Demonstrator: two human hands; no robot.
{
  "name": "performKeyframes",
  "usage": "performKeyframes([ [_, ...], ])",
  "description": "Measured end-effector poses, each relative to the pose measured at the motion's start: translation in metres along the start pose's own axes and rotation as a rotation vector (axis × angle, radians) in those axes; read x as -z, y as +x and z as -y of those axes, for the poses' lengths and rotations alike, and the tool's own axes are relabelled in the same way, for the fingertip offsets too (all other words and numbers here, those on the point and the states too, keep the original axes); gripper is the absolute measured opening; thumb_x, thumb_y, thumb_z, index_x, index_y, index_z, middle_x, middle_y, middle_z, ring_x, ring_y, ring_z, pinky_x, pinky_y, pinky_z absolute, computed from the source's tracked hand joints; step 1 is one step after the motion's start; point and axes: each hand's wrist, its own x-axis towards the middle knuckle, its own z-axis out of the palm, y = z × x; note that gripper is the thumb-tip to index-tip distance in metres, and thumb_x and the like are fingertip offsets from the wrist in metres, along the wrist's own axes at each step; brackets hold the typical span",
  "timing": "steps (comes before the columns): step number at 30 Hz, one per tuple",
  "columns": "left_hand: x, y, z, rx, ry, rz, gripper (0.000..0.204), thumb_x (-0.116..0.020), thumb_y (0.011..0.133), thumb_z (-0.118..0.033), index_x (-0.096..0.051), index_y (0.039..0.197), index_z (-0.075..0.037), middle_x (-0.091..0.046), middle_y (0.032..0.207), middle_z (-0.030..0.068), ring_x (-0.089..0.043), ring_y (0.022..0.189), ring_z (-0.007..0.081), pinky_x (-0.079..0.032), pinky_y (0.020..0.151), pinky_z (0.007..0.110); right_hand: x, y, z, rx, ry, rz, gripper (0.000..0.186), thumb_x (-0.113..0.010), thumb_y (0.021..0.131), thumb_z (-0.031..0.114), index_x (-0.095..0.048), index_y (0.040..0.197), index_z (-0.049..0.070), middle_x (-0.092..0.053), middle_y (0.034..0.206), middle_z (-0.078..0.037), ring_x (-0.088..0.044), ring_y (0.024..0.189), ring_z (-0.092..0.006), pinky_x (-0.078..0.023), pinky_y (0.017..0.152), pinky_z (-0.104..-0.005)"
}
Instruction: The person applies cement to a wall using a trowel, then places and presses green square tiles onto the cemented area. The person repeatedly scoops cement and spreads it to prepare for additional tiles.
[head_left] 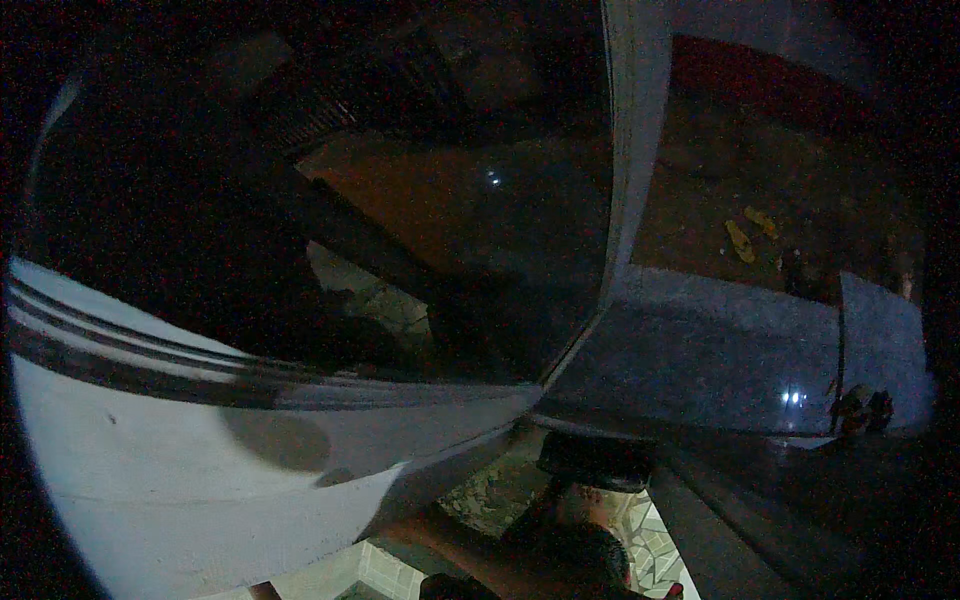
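The picture is very dark. A forearm, which looks like my left, comes up from the lower edge. My left hand [400, 527] is at the lower edge of a smooth white panel [250, 510]; shadow hides its fingers, so I cannot tell whether it grips the panel. Dark strips [200, 362] run along the panel's top, below a dark, glassy surface [520, 240]. Right of the forearm is a black, rounded block-like thing [595, 462], with a patch of bare skin just below it. My right hand cannot be made out.
A pale upright post [637, 130] rises at right of centre. Beyond it are grey-blue slabs [700, 350] with a bright light spot, and brown ground with a pair of yellow slippers [740, 240]. Dark shapes [865, 410] stand at the far right. Irregular stone-patterned floor [655, 545] shows below.
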Motion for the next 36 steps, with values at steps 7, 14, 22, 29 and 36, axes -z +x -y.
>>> performKeyframes([
  [7, 0.002, -0.004, 0.017, 0.01, -0.036, 0.03, 0.077, -0.026, 0.108, -0.06, -0.019, 0.166, -0.01, -0.018, 0.172, 0.0176, -0.018, 0.158, 0.0432, -0.015, 0.126, 0.061, 0.012, -0.01, 0.001, -0.011, -0.046, 0.012, 0.043, -0.06, 0.098, 0.041, -0.064, 0.121, 0.006, -0.071, 0.094, -0.018, -0.071, 0.092, -0.0344, -0.056, 0.081, -0.0493],
  [14, 0.003, -0.012, 0.036, 0.024, -0.075, 0.044, 0.078, -0.026, 0.108, -0.061, -0.017, 0.166, -0.009, -0.018, 0.172, 0.0188, -0.018, 0.157, 0.0435, -0.015, 0.126, 0.062, 0.017, -0.019, -0.004, 0.003, -0.075, 0.028, 0.04, -0.06, 0.098, 0.04, -0.066, 0.12, 0.007, -0.07, 0.094, -0.018, -0.07, 0.093, -0.0344, -0.056, 0.082, -0.0498],
  [22, 0.006, -0.002, 0.011, 0.077, -0.162, 0.05, 0.08, -0.025, 0.108, -0.062, -0.015, 0.166, -0.008, -0.019, 0.171, 0.0203, -0.019, 0.157, 0.0438, -0.015, 0.126, 0.063, 0.017, -0.015, -0.005, 0.029, -0.124, 0.031, 0.037, -0.06, 0.098, 0.039, -0.067, 0.118, 0.009, -0.07, 0.095, -0.018, -0.07, 0.094, -0.0343, -0.056, 0.082, -0.0503],
  [29, 0.031, 0.048, -0.051, 0.086, -0.106, 0.005, 0.076, -0.027, 0.108, -0.06, -0.023, 0.166, -0.01, -0.021, 0.172, 0.0157, -0.019, 0.159, 0.038, -0.012, 0.126, 0.061, 0.007, -0.007, -0.019, 0.203, -0.327, 0.049, 0.035, -0.059, 0.098, 0.038, -0.068, 0.116, 0.01, -0.07, 0.095, -0.018, -0.07, 0.095, -0.0343, -0.055, 0.082, -0.0508],
  [36, 0.015, 0.055, -0.107, 0.146, -0.207, 0.204, 0.084, -0.043, 0.104, -0.059, -0.027, 0.164, -0.003, -0.02, 0.171, 0.0212, -0.015, 0.159, 0.0425, -0.006, 0.126, 0.064, 0.001, -0.011, -0.04, 0.146, -0.198, -0.044, 0.043, -0.066, 0.093, 0.042, -0.067, 0.125, 0.013, -0.07, 0.107, -0.019, -0.069, 0.099, -0.0339, -0.055, 0.089, -0.0455],
])
